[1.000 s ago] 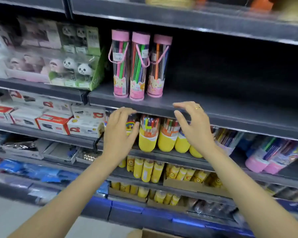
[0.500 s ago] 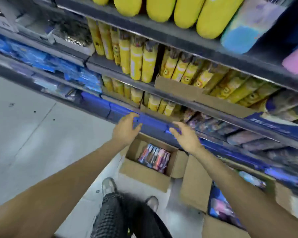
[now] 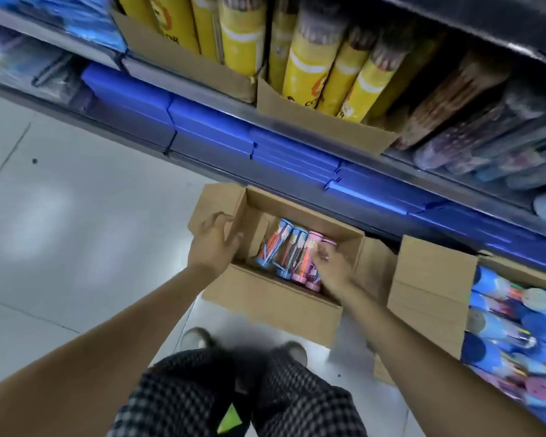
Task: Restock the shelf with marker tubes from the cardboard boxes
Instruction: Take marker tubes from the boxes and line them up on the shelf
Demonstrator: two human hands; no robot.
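An open cardboard box (image 3: pixel 275 299) stands on the floor below the shelf unit. Inside lie several marker tubes side by side: two with blue lids (image 3: pixel 278 244) on the left and pink ones (image 3: pixel 306 257) on the right. My right hand (image 3: pixel 333 268) is down in the box, its fingers curled over the rightmost pink tube. My left hand (image 3: pixel 215 244) hovers over the box's left wall with relaxed, spread fingers and holds nothing. The picture is blurred by motion.
A second open cardboard box (image 3: pixel 429 288) at the right holds many blue and pink tubes (image 3: pixel 517 342). Blue packs (image 3: pixel 208 124) fill the lowest shelf; yellow tubes (image 3: pixel 306 64) in cardboard trays stand above. My legs and shoes (image 3: pixel 196 339) are just in front of the box. Grey floor (image 3: pixel 76 216) lies to the left.
My view dropped from the upper shelf to the floor. Both hands came down from the shelf edge to the box, and the right hand reached in onto a pink tube.
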